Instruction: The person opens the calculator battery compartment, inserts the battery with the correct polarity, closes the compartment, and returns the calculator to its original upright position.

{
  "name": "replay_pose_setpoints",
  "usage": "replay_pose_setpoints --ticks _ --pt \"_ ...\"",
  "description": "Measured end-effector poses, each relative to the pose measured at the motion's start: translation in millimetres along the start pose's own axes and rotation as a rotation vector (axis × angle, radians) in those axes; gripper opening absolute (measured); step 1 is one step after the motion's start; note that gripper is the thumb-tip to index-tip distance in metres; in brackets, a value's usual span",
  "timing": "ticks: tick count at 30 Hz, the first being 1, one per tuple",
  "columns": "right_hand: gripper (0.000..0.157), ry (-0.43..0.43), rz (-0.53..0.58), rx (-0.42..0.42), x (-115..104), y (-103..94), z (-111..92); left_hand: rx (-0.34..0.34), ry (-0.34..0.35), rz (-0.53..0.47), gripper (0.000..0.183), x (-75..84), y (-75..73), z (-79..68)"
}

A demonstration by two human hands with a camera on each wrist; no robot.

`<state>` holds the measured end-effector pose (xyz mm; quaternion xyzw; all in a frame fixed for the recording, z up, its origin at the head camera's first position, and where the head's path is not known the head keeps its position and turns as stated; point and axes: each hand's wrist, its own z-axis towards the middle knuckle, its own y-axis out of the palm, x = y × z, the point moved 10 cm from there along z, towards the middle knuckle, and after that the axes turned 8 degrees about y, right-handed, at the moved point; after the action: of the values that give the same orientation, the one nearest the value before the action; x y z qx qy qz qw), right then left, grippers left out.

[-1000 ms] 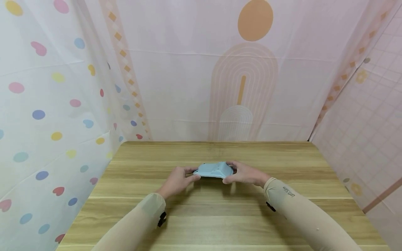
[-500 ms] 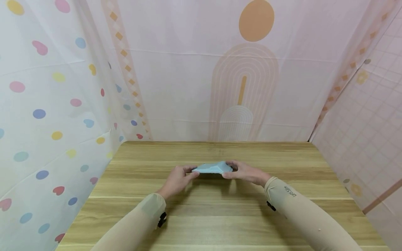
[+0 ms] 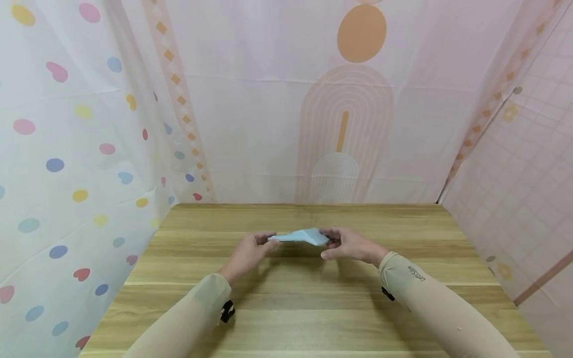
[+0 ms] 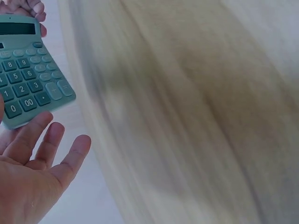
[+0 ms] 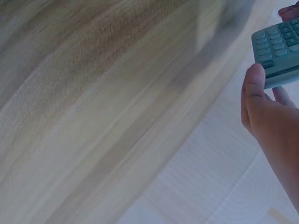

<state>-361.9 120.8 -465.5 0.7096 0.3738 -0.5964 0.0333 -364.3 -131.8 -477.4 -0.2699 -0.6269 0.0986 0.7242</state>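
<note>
A light blue-green calculator (image 3: 299,235) is held between both hands above the wooden table. The head view shows it almost edge-on, its keys hidden. Dark number keys and the display of the calculator (image 4: 32,70) show in the left wrist view. My left hand (image 3: 247,252) pinches the keypad end between thumb and fingers, the other fingers of that hand (image 4: 35,175) spread below it. At the display end, my right hand (image 3: 353,244) holds on, its thumb lower than the calculator in the head view. In the right wrist view a digit of the right hand (image 5: 271,112) lies against the calculator's corner.
The wood-grain table (image 3: 309,318) spreads under both forearms. Behind it hangs a pale curtain (image 3: 250,124) with arch prints; a dotted curtain (image 3: 53,214) closes the left side and a checked one (image 3: 528,199) the right. Both forearms wear beige sleeves (image 3: 179,318).
The calculator has tilted from showing its broad back to nearly edge-on in the head view. The left hand has shifted slightly left and up; the right thumb has dropped from the calculator's near edge.
</note>
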Motion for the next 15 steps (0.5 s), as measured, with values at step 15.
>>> replay_pose_setpoints --ticks 15 --pt "0.052 -0.017 0.145 0.207 -10.8 -21.4 -10.4 0.018 0.046 -0.05 0.048 24.5 -15.6 -1.2"
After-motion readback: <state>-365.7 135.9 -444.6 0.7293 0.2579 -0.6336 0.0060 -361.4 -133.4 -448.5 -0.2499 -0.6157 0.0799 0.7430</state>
